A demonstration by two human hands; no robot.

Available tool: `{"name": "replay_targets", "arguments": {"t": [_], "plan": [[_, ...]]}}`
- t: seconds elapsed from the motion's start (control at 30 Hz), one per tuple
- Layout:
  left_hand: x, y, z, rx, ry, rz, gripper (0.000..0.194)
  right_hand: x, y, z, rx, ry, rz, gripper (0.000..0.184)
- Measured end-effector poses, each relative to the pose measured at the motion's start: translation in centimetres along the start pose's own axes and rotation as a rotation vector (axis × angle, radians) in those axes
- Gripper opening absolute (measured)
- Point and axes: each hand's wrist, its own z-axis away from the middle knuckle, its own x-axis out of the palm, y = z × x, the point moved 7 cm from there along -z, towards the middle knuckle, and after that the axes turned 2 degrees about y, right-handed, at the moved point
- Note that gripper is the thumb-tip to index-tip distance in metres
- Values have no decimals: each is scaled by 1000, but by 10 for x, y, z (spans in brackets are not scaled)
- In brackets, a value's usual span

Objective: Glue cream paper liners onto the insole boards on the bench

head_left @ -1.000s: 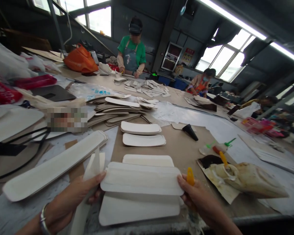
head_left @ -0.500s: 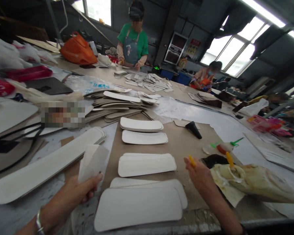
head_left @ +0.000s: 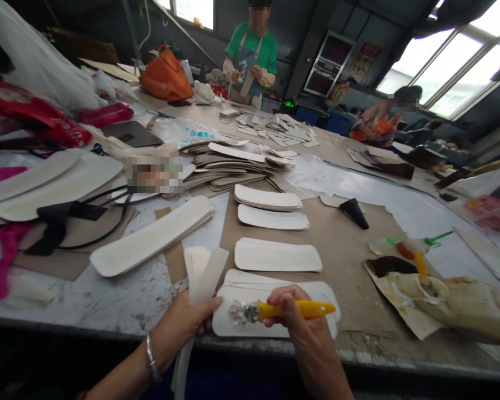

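Right grip (head_left: 300, 319): clenched around the yellow handle of a brush (head_left: 269, 309). The bristles overlie the left part of the front panel (head_left: 254, 291), just left of this grip; contact pressure cannot be told. Left grip (head_left: 191, 312): grasping a bundle of white strips (head_left: 204, 272) that projects above and below the hand. Its thumb lies at the left edge of the front panel.

Beyond the right grip, three further piles of white panels lie in a row on the worktop (head_left: 83, 303): one near pile (head_left: 278, 255) and, farther off, a middle pile (head_left: 273, 218) and a far pile (head_left: 268, 197) close together. One stack of long panels (head_left: 150, 236) lies beyond and left of the left grip.

Right of the right grip: one stained container (head_left: 462, 297) with one yellow-handled tool (head_left: 420, 264) in its opening, bounding the work area on that side. Ahead and right: one black cone (head_left: 354, 213). Far ahead of both grips: one orange bag (head_left: 166, 75) and two co-workers, one in green (head_left: 270, 53), one in orange (head_left: 379, 126).

Markings: blue print on a clear bag (head_left: 200, 133) and lettering on a wall poster (head_left: 364, 61) are illegible.
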Motion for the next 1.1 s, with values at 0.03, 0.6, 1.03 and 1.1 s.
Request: {"name": "replay_targets", "arguments": {"t": [0.03,0.6,1.03,1.1], "plan": [[0,0,1,15,-1,0,36,4,7,0,24,-7,6,38],[-6,-5,2,41,60,-93,30,-34,8,11,-117,258,524,31],[-13,-20,-9,27,138,-173,44,-102,-23,22,-538,512,995,33],[-14,-27,-13,24,141,-165,43,-105,-25,23,-592,510,1038,29]]}}
